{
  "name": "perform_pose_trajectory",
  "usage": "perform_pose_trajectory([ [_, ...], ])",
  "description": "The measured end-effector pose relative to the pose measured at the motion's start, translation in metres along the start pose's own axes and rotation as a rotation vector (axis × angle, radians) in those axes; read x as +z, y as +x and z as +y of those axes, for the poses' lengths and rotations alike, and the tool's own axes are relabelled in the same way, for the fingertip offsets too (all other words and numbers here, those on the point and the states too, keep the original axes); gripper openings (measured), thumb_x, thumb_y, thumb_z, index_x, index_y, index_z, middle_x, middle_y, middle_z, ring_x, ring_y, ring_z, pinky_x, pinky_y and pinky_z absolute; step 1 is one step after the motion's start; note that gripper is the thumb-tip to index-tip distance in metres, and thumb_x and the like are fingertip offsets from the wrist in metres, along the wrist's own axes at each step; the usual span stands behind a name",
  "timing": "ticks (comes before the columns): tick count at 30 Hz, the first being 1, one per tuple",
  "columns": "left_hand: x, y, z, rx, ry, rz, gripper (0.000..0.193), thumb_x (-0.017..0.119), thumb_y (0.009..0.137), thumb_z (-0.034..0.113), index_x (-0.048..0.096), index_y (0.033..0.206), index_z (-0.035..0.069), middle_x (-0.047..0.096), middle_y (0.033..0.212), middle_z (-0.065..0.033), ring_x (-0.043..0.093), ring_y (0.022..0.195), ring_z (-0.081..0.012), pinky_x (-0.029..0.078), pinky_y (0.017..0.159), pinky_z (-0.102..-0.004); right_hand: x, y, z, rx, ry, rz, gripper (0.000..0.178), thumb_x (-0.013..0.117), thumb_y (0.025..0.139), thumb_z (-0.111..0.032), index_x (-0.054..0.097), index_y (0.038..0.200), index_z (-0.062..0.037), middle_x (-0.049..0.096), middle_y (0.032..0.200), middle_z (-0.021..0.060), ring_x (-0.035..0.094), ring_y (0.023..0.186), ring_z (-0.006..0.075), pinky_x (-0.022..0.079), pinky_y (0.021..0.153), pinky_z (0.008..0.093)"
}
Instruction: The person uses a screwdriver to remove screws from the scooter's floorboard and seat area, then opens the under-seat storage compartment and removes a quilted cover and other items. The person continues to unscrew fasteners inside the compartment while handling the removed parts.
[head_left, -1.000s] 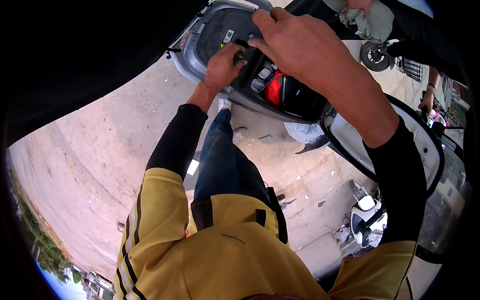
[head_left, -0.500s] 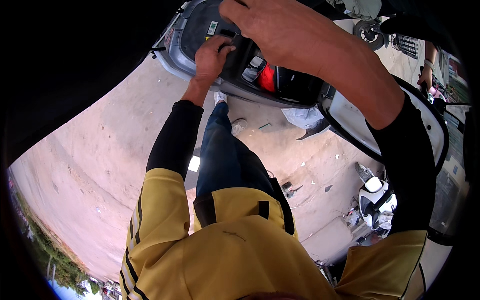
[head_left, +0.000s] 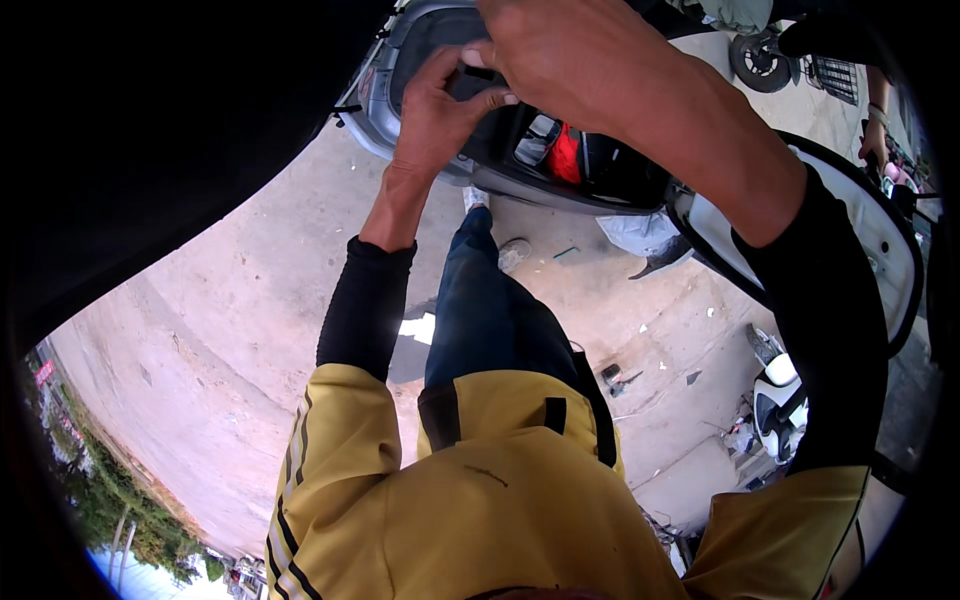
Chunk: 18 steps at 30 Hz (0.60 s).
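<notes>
My left hand is raised over the dark panel of a grey scooter body. Its thumb and forefinger curve around a small dark piece that I cannot make out. Against those fingertips rests my right hand, bent and closed, its upper part cut off by the frame's top edge. What it grips is hidden. Just below the right hand lies an open storage compartment, holding a red cloth item and a grey-white folded item.
A raised seat with a pale underside stands at the right. A white plastic bag lies by the scooter. Farther off are a white scooter, a wheel, a wire basket and another person's hand.
My left hand has risen from the panel and come up to the right hand, its thumb and forefinger now around the dark piece. The whole view has shifted slightly, moving the scooter rightward.
</notes>
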<state>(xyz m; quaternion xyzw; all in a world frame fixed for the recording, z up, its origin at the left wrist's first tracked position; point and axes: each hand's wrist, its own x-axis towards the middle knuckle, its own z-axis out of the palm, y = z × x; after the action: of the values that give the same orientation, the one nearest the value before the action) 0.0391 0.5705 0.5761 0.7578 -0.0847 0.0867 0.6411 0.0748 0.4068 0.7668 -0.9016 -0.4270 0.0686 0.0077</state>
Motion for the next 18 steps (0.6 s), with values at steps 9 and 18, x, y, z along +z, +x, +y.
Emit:
perform_pose_trajectory([
  [9,0.017,-0.001,0.023,0.042,-0.223,0.057,0.026,0.081,0.093,0.008,0.071,0.115,0.001,0.076,0.112,-0.0102,0.069,0.107,-0.0189,0.057,0.088,-0.0350,0.002,-0.003,0.000,-0.096,-0.001,0.046,0.018,0.063,0.091,-0.007,0.073,0.099,0.0064,0.069,0.116,0.0242,0.071,0.105,0.0382,0.059,0.088,0.0427],
  [18,0.001,0.004,0.024,0.049,-0.079,-0.064,0.044,0.078,0.098,0.022,0.063,0.134,0.001,0.076,0.115,-0.0137,0.071,0.101,-0.0228,0.056,0.092,-0.0358,-0.007,0.002,0.002,-0.007,0.014,-0.221,0.022,0.065,0.093,-0.008,0.071,0.104,0.0092,0.070,0.110,0.0255,0.072,0.099,0.0373,0.059,0.081,0.0442],
])
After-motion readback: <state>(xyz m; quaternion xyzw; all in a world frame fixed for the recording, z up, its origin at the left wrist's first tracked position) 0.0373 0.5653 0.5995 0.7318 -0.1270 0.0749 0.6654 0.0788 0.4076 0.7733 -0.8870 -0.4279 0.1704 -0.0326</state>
